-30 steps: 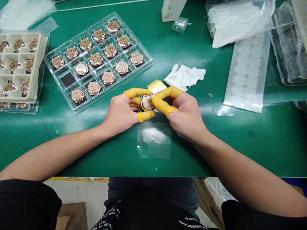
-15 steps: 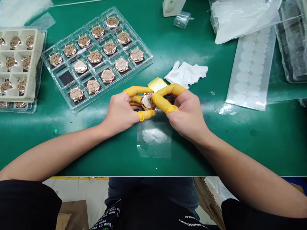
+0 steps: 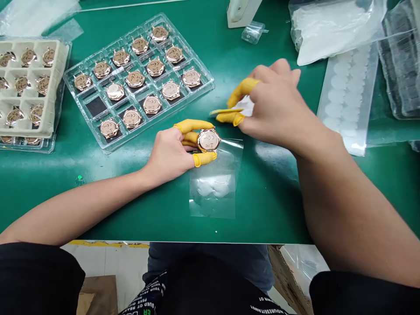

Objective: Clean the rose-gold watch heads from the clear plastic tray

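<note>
My left hand (image 3: 179,151), in yellow finger cots, pinches a rose-gold watch case (image 3: 210,140) by its edge. The case back with its markings faces up. To the right and higher, my right hand (image 3: 269,105) has its thumb and forefinger, also in yellow cots, closed on a thin yellow pad (image 3: 226,112) seen nearly edge-on. Part of a white cloth (image 3: 247,106) shows behind that hand; the rest is hidden. Under and in front of the watch case lies a clear plastic sheet (image 3: 213,205) bearing white rounded pieces.
A clear compartment tray (image 3: 108,151) of similar watch cases stands at the back left. Further left is a cream tray (image 3: 54,96) on a clear one. At the right lie a sheet of white round stickers (image 3: 344,96), a plastic bag (image 3: 331,26) and stacked clear trays (image 3: 400,61).
My right hand has left the watch case, moved up and right, and taken hold of the thin yellow pad. My left hand still holds the watch case. The view has shifted slightly.
</note>
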Demonstrator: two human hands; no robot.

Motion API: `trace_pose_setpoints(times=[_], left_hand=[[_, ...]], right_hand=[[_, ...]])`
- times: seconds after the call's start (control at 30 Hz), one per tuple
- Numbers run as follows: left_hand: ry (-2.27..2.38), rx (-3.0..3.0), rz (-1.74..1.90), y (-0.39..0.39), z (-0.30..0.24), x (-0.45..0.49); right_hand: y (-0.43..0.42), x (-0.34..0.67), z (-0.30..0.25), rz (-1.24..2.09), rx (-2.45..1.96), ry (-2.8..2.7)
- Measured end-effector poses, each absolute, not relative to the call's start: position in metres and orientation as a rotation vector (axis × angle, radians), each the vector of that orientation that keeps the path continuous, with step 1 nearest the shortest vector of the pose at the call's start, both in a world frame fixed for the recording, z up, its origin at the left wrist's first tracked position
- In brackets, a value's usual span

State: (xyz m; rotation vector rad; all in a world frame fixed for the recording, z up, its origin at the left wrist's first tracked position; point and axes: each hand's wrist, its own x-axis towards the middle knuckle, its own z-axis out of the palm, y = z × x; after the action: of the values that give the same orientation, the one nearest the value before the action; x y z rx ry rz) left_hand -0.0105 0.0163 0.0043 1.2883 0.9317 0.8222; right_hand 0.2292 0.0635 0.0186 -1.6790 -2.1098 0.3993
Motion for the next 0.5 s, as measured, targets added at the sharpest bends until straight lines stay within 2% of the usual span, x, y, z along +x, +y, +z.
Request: trace_pose_setpoints(times=[0.13, 0.2, 0.37, 0.5], left_hand=[[0.944, 1.281, 0.837, 0.016, 0.005, -0.01], [0.949, 1.291, 0.841, 0.016, 0.005, -0.01], [0.964, 1.314, 0.858, 0.015, 0.003, -0.01], [0.952, 1.333, 0.852, 0.014, 0.002, -0.011]], right_hand=[[0.022, 0.228, 0.026, 0.833, -1.462, -1.609], [0.001, 0.217, 0.03, 0.95, -1.35, -1.492], [-0.017, 0.186, 0.027, 0.674, -1.378, -1.775], [-0.013, 0.183, 0.013, 0.649, -1.408, -1.84]])
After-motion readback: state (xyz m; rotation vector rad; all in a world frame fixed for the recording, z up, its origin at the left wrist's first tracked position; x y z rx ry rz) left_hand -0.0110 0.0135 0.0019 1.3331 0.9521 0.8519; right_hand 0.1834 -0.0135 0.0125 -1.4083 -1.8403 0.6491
